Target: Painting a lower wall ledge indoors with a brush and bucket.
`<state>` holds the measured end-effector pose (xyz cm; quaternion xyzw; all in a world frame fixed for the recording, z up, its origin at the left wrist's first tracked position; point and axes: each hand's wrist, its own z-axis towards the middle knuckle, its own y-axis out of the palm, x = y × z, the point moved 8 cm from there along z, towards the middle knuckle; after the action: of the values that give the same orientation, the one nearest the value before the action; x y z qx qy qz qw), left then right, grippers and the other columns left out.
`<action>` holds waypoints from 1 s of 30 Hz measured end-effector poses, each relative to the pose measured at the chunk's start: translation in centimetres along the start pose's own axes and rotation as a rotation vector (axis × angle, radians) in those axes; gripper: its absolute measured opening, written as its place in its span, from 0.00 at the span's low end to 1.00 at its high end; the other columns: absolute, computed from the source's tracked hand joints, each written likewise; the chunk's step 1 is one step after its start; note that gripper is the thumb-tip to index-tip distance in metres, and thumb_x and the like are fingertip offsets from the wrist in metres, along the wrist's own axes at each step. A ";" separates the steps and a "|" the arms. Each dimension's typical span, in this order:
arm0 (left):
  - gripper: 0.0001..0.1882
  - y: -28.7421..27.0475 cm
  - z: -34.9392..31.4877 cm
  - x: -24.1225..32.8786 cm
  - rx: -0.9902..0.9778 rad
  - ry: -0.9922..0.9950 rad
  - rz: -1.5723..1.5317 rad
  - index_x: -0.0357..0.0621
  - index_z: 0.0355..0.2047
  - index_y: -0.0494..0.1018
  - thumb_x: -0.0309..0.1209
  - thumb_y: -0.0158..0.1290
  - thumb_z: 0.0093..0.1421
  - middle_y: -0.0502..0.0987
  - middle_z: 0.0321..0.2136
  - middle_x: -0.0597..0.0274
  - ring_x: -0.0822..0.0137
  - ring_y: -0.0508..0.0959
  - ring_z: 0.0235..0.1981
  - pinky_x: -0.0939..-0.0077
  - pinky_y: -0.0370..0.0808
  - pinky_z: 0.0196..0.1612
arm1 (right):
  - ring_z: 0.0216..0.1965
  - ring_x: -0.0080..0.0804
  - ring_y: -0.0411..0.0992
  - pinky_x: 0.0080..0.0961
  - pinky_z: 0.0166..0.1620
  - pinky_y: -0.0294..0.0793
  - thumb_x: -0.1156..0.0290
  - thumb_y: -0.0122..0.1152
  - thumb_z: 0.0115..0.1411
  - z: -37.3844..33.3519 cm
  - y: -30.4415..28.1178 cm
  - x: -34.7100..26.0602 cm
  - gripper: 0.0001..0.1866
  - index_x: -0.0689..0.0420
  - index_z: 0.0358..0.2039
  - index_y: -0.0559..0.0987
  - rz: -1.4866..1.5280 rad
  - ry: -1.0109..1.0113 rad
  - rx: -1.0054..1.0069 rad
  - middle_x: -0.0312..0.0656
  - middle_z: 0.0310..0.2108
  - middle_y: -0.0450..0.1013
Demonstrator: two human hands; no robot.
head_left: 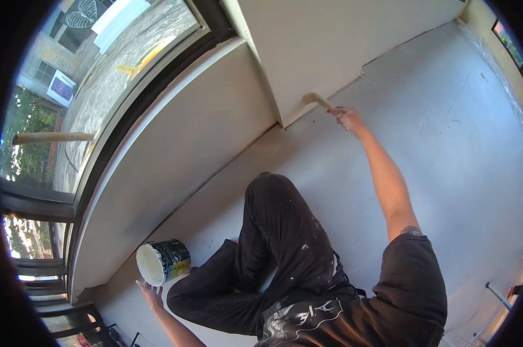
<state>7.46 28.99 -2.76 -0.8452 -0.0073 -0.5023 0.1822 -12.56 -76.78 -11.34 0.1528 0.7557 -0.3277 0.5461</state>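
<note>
My right hand [348,118] is stretched out far ahead, its fingers closed round a paintbrush [325,104]. The brush has a light wooden handle, and its head looks blurred against the pale wall [307,52], close to the corner above the floor. At the lower left, my left hand [150,295] is beside a paint bucket [177,258], with thumb and fingers apart. Its fingertips meet the bucket's near side or lie just by it; I cannot tell which. The bucket looks upright, dark and paint-smeared outside, with a whitish inside.
My bent legs in dark, paint-spotted trousers [278,214] take up the middle of the grey floor [440,144]. A low wall [174,133] under dark-framed windows [209,29] runs along the left. Crumpled clear plastic [492,63] lines the far right edge. Metal poles [495,309] stand at lower right.
</note>
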 end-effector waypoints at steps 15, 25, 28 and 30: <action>0.59 -0.2 0.3 1.0 0.116 -0.099 -0.015 0.40 0.74 0.54 0.79 0.35 0.61 0.54 0.75 0.51 0.47 0.53 0.75 0.39 0.50 0.72 | 0.19 0.18 0.62 0.21 0.23 0.62 0.62 0.56 0.71 -0.2 1.1 5.2 0.15 0.55 0.49 0.85 0.374 0.081 -0.058 0.28 0.20 0.65; 0.57 -4.2 -0.5 1.7 0.305 -0.066 0.103 0.40 0.66 0.63 0.81 0.36 0.59 0.66 0.67 0.53 0.52 0.61 0.71 0.40 0.54 0.69 | 0.22 0.20 0.66 0.24 0.27 0.68 0.51 0.62 0.68 5.3 -10.3 3.0 0.21 0.57 0.45 0.87 -0.101 -0.111 0.050 0.34 0.23 0.74; 0.57 -6.0 -1.8 1.3 0.268 -0.013 0.080 0.40 0.71 0.59 0.78 0.38 0.61 0.68 0.67 0.51 0.52 0.64 0.70 0.38 0.57 0.67 | 0.19 0.20 0.67 0.24 0.23 0.65 0.52 0.59 0.71 6.9 -17.7 6.4 0.21 0.57 0.47 0.86 0.075 0.052 0.332 0.33 0.20 0.71; 0.55 -7.4 -2.6 0.7 0.336 -0.057 0.073 0.40 0.71 0.60 0.77 0.38 0.63 0.68 0.68 0.52 0.53 0.65 0.70 0.41 0.58 0.67 | 0.18 0.19 0.66 0.23 0.21 0.63 0.53 0.57 0.72 7.3 -18.9 6.8 0.20 0.56 0.48 0.86 0.030 -0.067 0.340 0.32 0.19 0.70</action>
<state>4.12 34.94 1.17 -0.8164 -0.0657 -0.4628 0.3390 -20.80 -96.44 -12.79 0.2431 0.6683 -0.4477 0.5421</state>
